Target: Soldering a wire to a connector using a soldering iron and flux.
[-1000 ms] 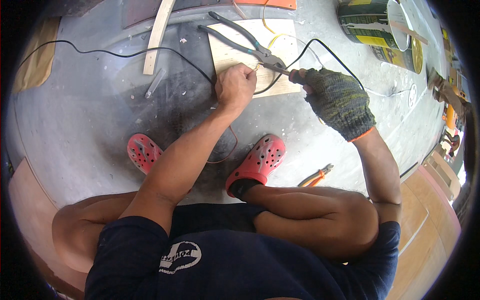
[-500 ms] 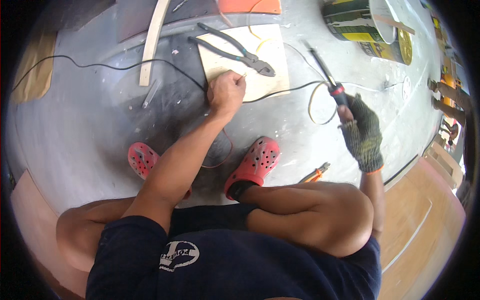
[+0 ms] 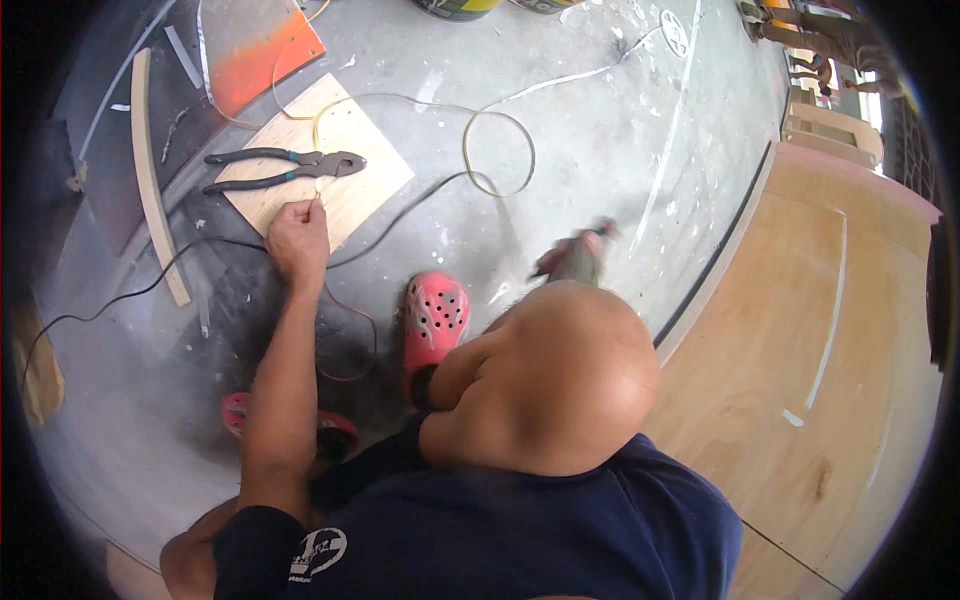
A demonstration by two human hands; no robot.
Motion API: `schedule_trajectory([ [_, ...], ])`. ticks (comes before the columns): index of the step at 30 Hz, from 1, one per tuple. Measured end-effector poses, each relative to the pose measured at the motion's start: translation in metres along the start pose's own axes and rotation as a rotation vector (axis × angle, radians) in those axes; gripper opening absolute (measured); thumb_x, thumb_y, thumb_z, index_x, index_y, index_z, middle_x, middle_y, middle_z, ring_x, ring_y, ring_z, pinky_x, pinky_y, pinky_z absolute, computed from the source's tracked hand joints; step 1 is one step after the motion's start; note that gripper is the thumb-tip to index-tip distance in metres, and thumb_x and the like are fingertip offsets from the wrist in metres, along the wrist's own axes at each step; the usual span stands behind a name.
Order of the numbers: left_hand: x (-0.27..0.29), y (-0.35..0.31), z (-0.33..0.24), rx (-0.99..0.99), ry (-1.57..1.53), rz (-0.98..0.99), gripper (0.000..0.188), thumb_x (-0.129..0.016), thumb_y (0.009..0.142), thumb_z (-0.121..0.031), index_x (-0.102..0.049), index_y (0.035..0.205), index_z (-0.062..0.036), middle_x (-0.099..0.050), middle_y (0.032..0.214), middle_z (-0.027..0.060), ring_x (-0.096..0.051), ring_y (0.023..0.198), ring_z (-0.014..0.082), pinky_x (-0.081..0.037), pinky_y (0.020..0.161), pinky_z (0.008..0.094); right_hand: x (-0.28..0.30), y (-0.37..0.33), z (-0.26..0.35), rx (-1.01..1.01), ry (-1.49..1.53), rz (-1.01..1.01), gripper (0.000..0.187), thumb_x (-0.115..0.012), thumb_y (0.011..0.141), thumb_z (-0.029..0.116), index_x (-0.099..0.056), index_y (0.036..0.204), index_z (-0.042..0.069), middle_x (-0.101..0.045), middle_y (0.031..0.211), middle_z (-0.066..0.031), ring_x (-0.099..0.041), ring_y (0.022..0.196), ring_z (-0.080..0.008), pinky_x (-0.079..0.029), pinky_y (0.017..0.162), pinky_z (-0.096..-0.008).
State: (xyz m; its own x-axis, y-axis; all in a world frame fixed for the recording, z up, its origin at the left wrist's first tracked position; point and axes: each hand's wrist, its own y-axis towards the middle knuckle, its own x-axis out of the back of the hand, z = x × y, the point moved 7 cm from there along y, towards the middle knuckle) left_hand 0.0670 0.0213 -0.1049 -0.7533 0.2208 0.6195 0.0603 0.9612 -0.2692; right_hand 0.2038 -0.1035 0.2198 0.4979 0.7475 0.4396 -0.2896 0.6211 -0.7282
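Note:
My bare left hand point(image 3: 298, 240) is at the near corner of a square wooden board point(image 3: 372, 182). Its thumb and fingers pinch the end of a thin yellowish wire point(image 3: 318, 191). Just beyond it, pliers with black-and-teal handles point(image 3: 322, 163) lie across the board. My gloved right hand point(image 3: 578, 262) is low over the floor past my right knee, smeared by motion. Something dark and reddish shows at its fingers, too blurred to name. A black cord point(image 3: 400, 215) runs past my left hand toward a loop of thin wire point(image 3: 532, 150).
A curved wooden strip point(image 3: 150, 180) and an orange-and-dark panel point(image 3: 262, 75) lie to the left. Paint-stained buckets point(image 3: 455, 8) stand at the far edge. Large plywood point(image 3: 780, 350) extends on the right. My red clogs point(image 3: 437, 310) are near the board.
My view has swung right, so the board sits further left and turned. My right hand has dropped from holding up a black-handled, red-ringed tool toward the floor. My left hand keeps its pinch.

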Motion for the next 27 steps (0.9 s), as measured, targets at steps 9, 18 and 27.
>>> schedule_trajectory([
  [9, 0.002, -0.010, -0.018, -0.002, 0.138, 0.003, 0.016, -0.075, 0.082, -0.018, -0.074, 0.086, -0.0023, -0.073, 0.078, 0.0148, -0.072, 0.070, 0.0257, -0.054, 0.069, 0.0358, -0.012, 0.017, 0.027, 0.176, -0.186, 0.184, 0.026, -0.067, 0.079, 0.027, -0.068, 0.105, 0.029, -0.068, 0.110, 0.0060, -0.068, 0.100, -0.0184, -0.054, 0.080, -0.0338],
  [18, 0.009, -0.010, -0.015, 0.071, -0.037, 0.021, 0.015, -0.074, 0.084, -0.017, -0.074, 0.084, -0.0013, -0.073, 0.074, 0.0115, -0.071, 0.065, 0.0214, -0.054, 0.066, 0.0332, -0.024, 0.025, 0.015, 0.337, -0.064, 0.235, 0.023, -0.065, 0.078, 0.024, -0.066, 0.101, 0.027, -0.067, 0.105, 0.0055, -0.068, 0.094, -0.0186, -0.055, 0.072, -0.0345],
  [27, 0.010, -0.013, -0.020, 0.059, -0.047, 0.045, 0.017, -0.074, 0.083, -0.017, -0.074, 0.083, -0.0009, -0.074, 0.075, 0.0111, -0.072, 0.065, 0.0196, -0.055, 0.066, 0.0324, -0.017, 0.022, 0.013, 0.397, 0.006, 0.191, 0.020, -0.064, 0.078, 0.021, -0.065, 0.098, 0.026, -0.066, 0.100, 0.0050, -0.069, 0.087, -0.0187, -0.055, 0.065, -0.0353],
])
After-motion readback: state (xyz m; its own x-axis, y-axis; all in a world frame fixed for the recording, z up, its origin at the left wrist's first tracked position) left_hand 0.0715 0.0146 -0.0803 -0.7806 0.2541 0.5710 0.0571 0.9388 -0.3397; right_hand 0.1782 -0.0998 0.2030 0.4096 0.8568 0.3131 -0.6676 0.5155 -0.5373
